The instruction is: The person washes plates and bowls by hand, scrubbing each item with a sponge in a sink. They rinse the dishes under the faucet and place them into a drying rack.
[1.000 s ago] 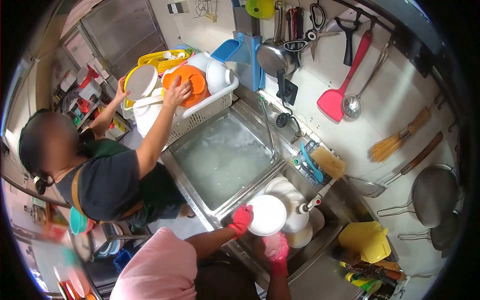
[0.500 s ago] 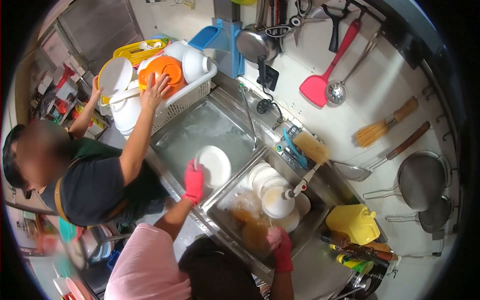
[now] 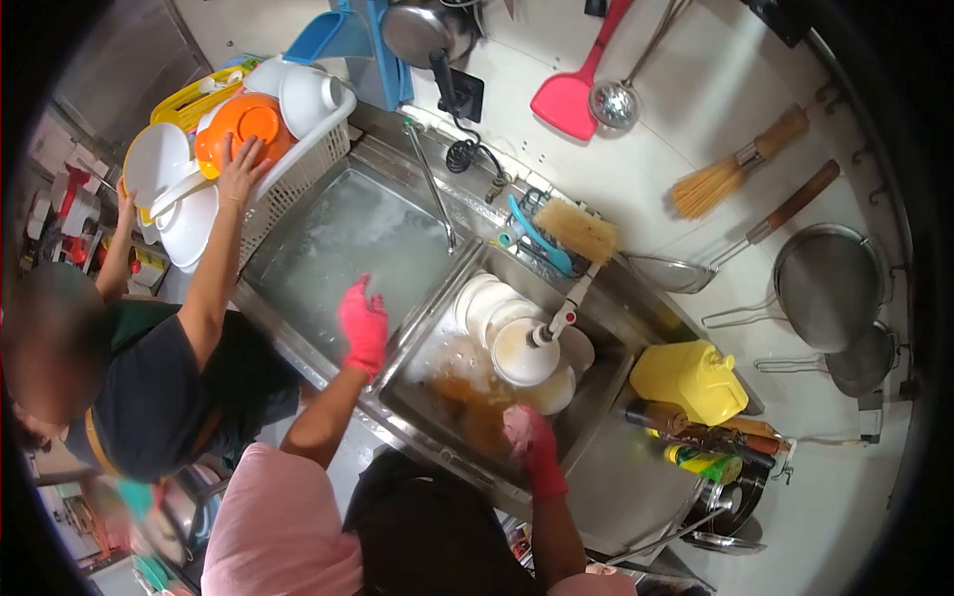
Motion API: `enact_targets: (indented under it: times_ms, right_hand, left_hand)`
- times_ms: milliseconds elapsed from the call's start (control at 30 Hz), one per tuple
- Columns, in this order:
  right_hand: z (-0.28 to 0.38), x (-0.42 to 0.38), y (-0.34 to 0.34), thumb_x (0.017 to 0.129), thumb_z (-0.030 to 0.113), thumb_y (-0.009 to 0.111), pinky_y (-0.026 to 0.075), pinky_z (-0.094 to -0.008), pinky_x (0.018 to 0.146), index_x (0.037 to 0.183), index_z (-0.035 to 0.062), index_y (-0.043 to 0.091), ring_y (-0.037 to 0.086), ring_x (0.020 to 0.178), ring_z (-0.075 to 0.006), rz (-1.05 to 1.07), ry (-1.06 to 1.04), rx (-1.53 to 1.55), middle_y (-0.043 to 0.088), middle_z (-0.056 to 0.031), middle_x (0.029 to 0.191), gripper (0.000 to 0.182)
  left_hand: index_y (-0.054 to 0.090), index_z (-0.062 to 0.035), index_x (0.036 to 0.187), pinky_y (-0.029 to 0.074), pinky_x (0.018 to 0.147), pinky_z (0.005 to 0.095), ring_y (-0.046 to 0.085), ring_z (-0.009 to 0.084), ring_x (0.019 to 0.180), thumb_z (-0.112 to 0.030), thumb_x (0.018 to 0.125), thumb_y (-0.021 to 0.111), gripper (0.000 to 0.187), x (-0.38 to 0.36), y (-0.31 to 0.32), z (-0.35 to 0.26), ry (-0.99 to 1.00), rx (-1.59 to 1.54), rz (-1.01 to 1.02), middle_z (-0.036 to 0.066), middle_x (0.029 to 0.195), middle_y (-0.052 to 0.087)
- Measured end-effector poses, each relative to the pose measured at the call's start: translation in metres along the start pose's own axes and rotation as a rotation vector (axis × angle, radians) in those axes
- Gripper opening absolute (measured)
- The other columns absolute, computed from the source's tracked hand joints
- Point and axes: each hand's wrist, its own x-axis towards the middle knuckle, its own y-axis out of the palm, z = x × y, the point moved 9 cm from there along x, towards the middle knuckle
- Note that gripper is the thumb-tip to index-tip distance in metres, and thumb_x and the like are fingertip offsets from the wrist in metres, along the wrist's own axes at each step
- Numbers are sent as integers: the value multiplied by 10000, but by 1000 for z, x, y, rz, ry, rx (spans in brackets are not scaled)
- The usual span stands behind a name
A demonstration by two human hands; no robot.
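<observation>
My left hand (image 3: 364, 326), in a pink rubber glove, is over the near right part of the left sink basin (image 3: 260, 310). Its fingers are apart and nothing is in them. Cloudy water (image 3: 338, 243) fills that basin, and no plate shows through it. In the right basin, my right hand (image 3: 540, 452), also gloved in pink, grips a pale pink scrubbing cloth (image 3: 518, 425) low over brownish, soapy water. White plates (image 3: 477, 303) lean in a row beyond it. A white bowl (image 3: 524, 360) sits under the tap (image 3: 558, 320).
To the left, another person's hand (image 3: 241, 171) touches an orange bowl (image 3: 256, 121) in a white dish basket (image 3: 303, 149). A yellow jug (image 3: 686, 380) and bottles stand right of the sinks. Strainers (image 3: 828, 283), a brush (image 3: 740, 169) and a red spatula (image 3: 576, 99) hang on the wall.
The white plate has left my left hand and is out of sight; the fingers have opened. My right hand stays in the right basin with the cloth. The whole view has shifted.
</observation>
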Motion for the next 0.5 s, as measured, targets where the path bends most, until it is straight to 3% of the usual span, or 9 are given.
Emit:
enact_targets:
  times_ms: [33,100,167,267,300,367,400,500]
  right_hand:
    - [1,-1,-2,978,268,514,517,-342,907,1234,-2,580,627,1059,-224,8,-47,-84,636,-125,1176,377]
    - [-48,3,-31,980,267,516,520,-317,875,1267,-2,543,636,1005,-216,-5,83,42,638,-131,1153,394]
    - [-77,-1,-46,975,312,518,525,-312,849,1273,3,537,642,971,-219,-62,266,230,642,-132,1136,430]
    - [-32,-12,-37,964,361,525,533,-328,820,1250,14,556,648,932,-240,-102,217,65,646,-136,1105,451]
    - [-5,-20,-27,960,369,529,536,-335,811,1240,18,563,649,918,-248,-96,147,-76,647,-138,1094,450]
    - [-17,-29,-31,959,357,532,541,-354,812,1230,22,569,646,936,-261,-201,355,268,642,-139,1102,432]
    - [-24,-35,-31,958,351,533,544,-364,812,1225,24,573,644,944,-267,-260,456,445,640,-140,1106,424]
    - [-16,-47,-37,952,330,549,546,-368,815,1236,33,569,633,988,-260,-329,511,397,629,-127,1137,412]
  left_hand:
    - [600,-30,1230,489,914,376,630,299,1046,-85,899,621,336,-7,-4,-46,120,-56,-20,171,1127,656]
    - [644,-2,1122,511,848,348,662,279,935,-68,913,570,231,-42,31,-93,152,-435,192,154,1003,687]
    - [663,-2,1029,512,813,349,659,252,870,-108,905,611,171,-107,108,-76,-109,-486,564,152,970,690]
    - [652,-3,941,514,751,359,650,232,807,-168,881,669,177,-221,240,2,-445,-551,804,145,906,688]
    - [645,-3,921,513,742,361,651,231,808,-187,869,683,195,-236,251,4,-562,-494,829,145,894,686]
    - [632,-4,881,512,723,366,651,229,809,-226,847,712,238,-254,272,1,-793,-379,868,145,870,682]
    - [628,-10,903,512,733,376,655,246,829,-197,847,686,204,-259,283,-1,-820,-394,808,150,878,682]
    - [616,-22,983,514,766,398,661,286,877,-128,846,623,173,-255,292,-21,-936,-371,717,169,915,682]
